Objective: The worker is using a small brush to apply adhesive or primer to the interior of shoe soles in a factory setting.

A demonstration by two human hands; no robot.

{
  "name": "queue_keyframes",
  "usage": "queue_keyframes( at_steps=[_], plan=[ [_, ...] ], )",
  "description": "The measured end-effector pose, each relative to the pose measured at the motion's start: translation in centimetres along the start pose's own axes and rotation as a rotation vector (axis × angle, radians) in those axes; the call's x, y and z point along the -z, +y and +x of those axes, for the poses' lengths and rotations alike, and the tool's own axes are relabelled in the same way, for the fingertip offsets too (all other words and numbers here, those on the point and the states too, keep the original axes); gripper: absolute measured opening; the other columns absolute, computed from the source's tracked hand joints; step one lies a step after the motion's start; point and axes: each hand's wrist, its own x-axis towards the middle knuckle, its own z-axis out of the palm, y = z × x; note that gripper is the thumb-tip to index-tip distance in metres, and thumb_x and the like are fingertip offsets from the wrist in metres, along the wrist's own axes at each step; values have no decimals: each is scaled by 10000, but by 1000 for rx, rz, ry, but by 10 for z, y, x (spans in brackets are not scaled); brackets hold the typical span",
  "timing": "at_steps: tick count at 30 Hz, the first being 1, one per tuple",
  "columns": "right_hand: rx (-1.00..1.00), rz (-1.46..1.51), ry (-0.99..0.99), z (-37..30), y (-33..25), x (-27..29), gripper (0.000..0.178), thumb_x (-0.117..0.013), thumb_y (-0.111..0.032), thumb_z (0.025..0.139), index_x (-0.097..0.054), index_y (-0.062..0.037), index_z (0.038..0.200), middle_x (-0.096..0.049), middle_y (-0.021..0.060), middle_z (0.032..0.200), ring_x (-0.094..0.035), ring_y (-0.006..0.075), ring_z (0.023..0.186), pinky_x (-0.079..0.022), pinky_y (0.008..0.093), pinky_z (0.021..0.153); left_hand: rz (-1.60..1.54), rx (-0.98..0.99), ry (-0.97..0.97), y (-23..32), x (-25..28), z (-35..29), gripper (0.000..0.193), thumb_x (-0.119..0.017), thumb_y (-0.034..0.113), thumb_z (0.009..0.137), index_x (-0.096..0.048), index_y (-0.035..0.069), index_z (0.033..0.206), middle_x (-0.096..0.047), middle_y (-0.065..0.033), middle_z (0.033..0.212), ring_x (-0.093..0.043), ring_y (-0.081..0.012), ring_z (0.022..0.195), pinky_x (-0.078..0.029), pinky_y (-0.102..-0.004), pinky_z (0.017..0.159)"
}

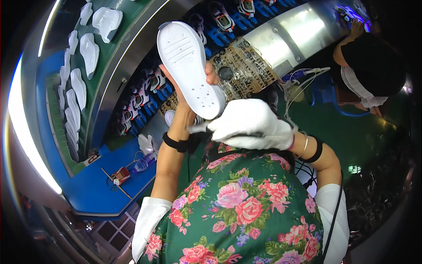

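A white shoe sole (187, 66) stands tilted upright in front of me, its grooved and pitted face toward me. My left hand (183, 104), bare, is closed around it from behind, fingertips wrapping over the right edge. My right hand (250, 125) wears a white glove and is closed just below the sole's lower end. From its fingers a thin tool with a pale, motion-blurred tip (198, 128) points left, across my left wrist. Most of this tool is hidden by the glove, so its kind is unclear.
Several white soles (89, 55) lie on a green conveyor belt (115, 48) at left. Beyond my hands, shoe uppers (222, 18) sit on blue racks. A cardboard-covered ledge (248, 66) holds a dark round lid. A blue table (94, 189) is lower left; a co-worker (373, 66) sits at right.
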Motion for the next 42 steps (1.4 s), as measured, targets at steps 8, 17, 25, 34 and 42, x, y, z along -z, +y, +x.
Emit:
queue_keyframes(
  at_steps=[8,17,25,34,42],
  plan=[
    [24,-289,-93,-4,-3,-8,218,-743,-126,775,-708,-80,985,-701,55,935,-658,242,819,-553,345,677,207,212,113,8,-4,8,1151,-331,989,699,-429,113,1439,-579,-202,868,-564,-267,561,-445,-377,539],
    [46,-285,-280,2,3,2,113,-688,-146,801,-681,-65,879,-677,72,943,-632,226,823,-538,330,693,62,565,-96,16,25,15,1079,-408,892,766,-448,60,1453,-642,-300,1068,-702,-380,856,-601,-458,705],
    [-417,205,218,9,10,40,127,-767,-9,781,-763,-21,907,-755,106,933,-715,190,828,-557,304,741,201,430,94,5,15,20,1028,-255,865,845,-425,60,1460,-649,-258,1020,-682,-348,805,-607,-476,684],
    [-300,-132,167,13,25,70,177,-764,-29,751,-745,-65,923,-732,103,893,-677,227,770,-533,324,706,242,305,407,-47,-8,-1,470,-445,303,1059,-451,29,1440,-597,-156,1329,-625,-267,1172,-566,-406,935],
    [-202,-162,173,5,5,60,220,-784,-21,740,-749,-39,956,-740,131,961,-709,287,842,-555,362,777,-385,203,353,-46,-2,-22,710,-465,636,926,-523,122,1412,-520,-189,1438,-580,-433,1209,-454,-626,1027]
  ],
)
